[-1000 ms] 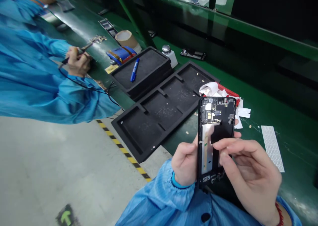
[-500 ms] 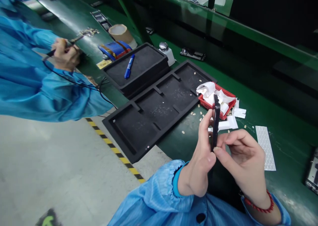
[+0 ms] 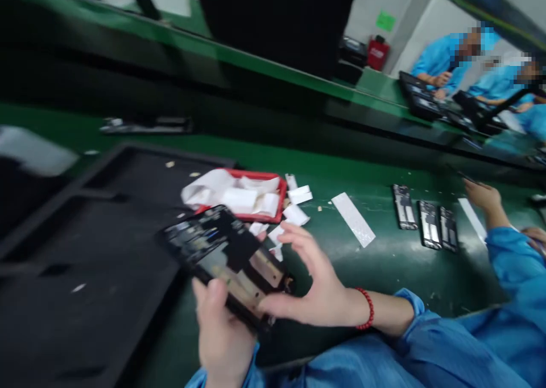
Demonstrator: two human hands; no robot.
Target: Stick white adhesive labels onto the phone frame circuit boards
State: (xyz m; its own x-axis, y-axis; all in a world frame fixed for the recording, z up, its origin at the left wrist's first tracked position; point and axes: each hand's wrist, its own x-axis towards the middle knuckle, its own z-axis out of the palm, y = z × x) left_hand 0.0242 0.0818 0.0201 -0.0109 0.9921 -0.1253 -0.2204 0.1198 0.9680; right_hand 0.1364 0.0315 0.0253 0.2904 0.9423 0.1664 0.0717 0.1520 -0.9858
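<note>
A partly assembled phone [image 3: 232,257] with its inner parts showing is tilted, face toward me. My left hand [image 3: 224,325] is closed around its lower left edge, thumb on the near side. My right hand [image 3: 313,283] is at the phone's right end. Its thumb touches the lower right part, while its fingers are spread out beyond the far edge. Behind the phone stands a red tray [image 3: 283,192] heaped with white paper pieces [image 3: 239,199]. Motion blurs the phone and the left hand somewhat.
A long black divided tray [image 3: 123,234] lies on the left. To the right are a white label sheet [image 3: 353,218] and several opened phones [image 3: 429,224]. A co-worker's hand [image 3: 482,194] reaches in at the right. Another phone part [image 3: 147,125] lies at the back.
My view has swung to the right. The phone was edge-on and upright between both hands; it is now turned so its inner side shows. My right hand's fingers have spread.
</note>
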